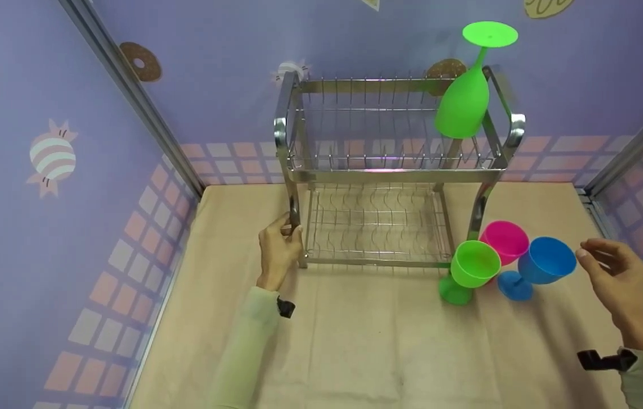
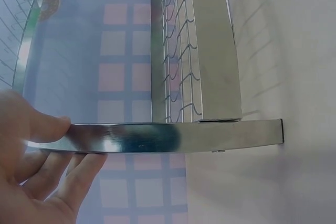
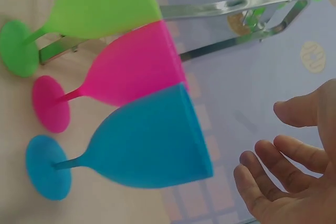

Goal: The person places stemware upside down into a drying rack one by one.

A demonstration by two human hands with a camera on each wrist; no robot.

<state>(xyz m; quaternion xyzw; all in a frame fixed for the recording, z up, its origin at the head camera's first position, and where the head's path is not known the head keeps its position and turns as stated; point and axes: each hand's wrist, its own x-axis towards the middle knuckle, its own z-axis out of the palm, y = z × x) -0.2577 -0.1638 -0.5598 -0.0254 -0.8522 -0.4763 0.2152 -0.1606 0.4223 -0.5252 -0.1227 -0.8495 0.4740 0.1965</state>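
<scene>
My left hand [image 1: 280, 250] grips the left front leg of a two-tier metal dish rack [image 1: 378, 177]; in the left wrist view the thumb lies on one side of the leg [image 2: 142, 138] and the fingers on the other. Just right of a blue goblet [image 1: 546, 261], my right hand [image 1: 619, 278] is held with loosely bent fingers and nothing in it. A pink goblet [image 1: 504, 241] and a green goblet [image 1: 475, 264] stand upright beside the blue one. Another green goblet [image 1: 463, 105] sits upside down on the rack's upper tier, at its right end.
The rack's lower tier [image 1: 378, 227] has wavy wire rows. A beige cloth [image 1: 355, 341] covers the table. Patterned purple walls [image 1: 230, 102] enclose the back and sides, with metal posts [image 1: 140, 102] at the corners.
</scene>
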